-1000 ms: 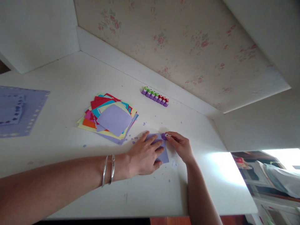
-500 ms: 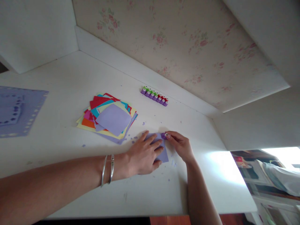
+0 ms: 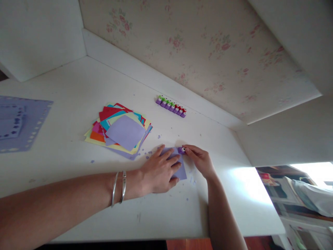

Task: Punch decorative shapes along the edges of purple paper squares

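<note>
My left hand lies flat with fingers spread on a small sheet of lilac paper, pressing it to the white tabletop. Much of the sheet is covered by that hand. At the sheet's upper right corner, my right hand pinches a small purple paper punch with a white and black button on top. The punch sits over the paper's edge. Tiny lilac paper cut-outs are scattered around the sheet on both sides.
A fanned stack of coloured paper lies left of my hands. Toward the back edge stands a double row of small punches in purple, green and red. Lilac sheets with punched borders lie far left. A floral-papered wall rises behind.
Both hands stay in nearly the same place. The punch has shifted very slightly to the left at the paper's corner, still held in my right fingers.
</note>
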`<state>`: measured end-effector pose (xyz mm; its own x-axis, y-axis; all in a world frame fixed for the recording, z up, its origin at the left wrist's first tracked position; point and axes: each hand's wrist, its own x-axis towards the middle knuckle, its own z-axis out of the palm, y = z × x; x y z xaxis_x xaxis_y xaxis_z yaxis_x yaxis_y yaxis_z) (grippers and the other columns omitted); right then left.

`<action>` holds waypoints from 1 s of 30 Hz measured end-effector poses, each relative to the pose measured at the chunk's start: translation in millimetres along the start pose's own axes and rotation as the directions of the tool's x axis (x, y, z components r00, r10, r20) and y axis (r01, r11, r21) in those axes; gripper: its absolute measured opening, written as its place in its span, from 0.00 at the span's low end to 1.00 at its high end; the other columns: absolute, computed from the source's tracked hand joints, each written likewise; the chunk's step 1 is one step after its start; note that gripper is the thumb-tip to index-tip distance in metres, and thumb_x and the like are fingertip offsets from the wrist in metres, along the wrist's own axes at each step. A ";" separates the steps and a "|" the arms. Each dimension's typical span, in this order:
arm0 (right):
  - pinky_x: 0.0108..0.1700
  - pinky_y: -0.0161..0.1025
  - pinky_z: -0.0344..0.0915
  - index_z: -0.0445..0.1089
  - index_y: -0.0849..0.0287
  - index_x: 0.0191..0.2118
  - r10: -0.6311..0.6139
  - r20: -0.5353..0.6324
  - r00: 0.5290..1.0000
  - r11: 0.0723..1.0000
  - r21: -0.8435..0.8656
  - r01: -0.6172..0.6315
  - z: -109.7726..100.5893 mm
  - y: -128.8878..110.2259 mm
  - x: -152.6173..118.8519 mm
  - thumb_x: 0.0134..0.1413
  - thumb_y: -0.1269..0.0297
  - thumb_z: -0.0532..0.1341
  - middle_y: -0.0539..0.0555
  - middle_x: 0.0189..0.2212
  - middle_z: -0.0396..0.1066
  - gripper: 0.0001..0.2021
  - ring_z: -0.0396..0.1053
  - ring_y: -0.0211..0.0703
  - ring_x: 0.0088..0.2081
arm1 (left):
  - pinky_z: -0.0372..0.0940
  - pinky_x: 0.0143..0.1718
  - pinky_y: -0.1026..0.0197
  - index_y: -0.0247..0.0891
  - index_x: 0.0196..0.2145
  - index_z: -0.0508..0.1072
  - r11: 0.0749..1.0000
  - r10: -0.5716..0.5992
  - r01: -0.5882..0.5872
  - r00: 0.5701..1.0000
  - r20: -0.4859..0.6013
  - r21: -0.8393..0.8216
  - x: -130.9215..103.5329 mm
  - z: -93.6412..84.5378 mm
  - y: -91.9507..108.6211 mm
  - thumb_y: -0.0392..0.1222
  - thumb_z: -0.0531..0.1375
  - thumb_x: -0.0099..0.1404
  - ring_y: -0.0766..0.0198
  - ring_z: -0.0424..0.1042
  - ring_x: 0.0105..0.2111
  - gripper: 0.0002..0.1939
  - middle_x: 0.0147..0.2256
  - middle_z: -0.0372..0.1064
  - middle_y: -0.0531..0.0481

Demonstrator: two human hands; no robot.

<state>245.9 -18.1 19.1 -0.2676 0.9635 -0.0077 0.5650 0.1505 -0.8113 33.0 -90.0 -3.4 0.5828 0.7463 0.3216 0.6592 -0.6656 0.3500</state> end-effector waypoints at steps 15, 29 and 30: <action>0.46 0.46 0.70 0.77 0.54 0.41 -0.021 -0.018 1.000 1.000 -0.004 0.021 2.6 -1.1 0.8 0.55 0.53 0.62 0.54 0.40 0.78 0.13 0.74 0.47 0.41 | 0.36 0.63 0.39 0.42 0.56 0.67 1.000 0.009 -0.009 1.000 0.002 0.000 0.6 -0.7 0.0 0.55 0.49 0.69 0.47 0.52 0.62 0.24 0.60 0.62 0.47; 0.50 0.47 0.67 0.78 0.53 0.41 0.143 0.060 0.988 0.989 0.021 -0.145 -1.2 -14.4 4.9 0.52 0.53 0.64 0.54 0.41 0.78 0.14 0.74 0.48 0.44 | 0.35 0.63 0.39 0.41 0.57 0.67 1.000 0.015 -0.015 1.000 0.013 -0.003 -0.3 -0.3 0.0 0.55 0.48 0.70 0.47 0.52 0.62 0.25 0.61 0.61 0.47; 0.51 0.48 0.66 0.78 0.53 0.40 0.167 0.079 0.983 0.986 0.005 -0.168 -2.7 -17.4 6.7 0.51 0.53 0.64 0.53 0.41 0.78 0.14 0.74 0.48 0.44 | 0.35 0.63 0.39 0.41 0.57 0.67 1.000 0.016 -0.016 1.000 0.015 -0.004 -0.4 -0.1 -0.2 0.55 0.48 0.70 0.47 0.52 0.62 0.25 0.61 0.61 0.47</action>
<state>236.3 -13.6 34.8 -0.2299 0.9547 -0.1890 0.5982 -0.0146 -0.8012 32.6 -90.2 -3.5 0.6004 0.7356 0.3137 0.6479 -0.6774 0.3484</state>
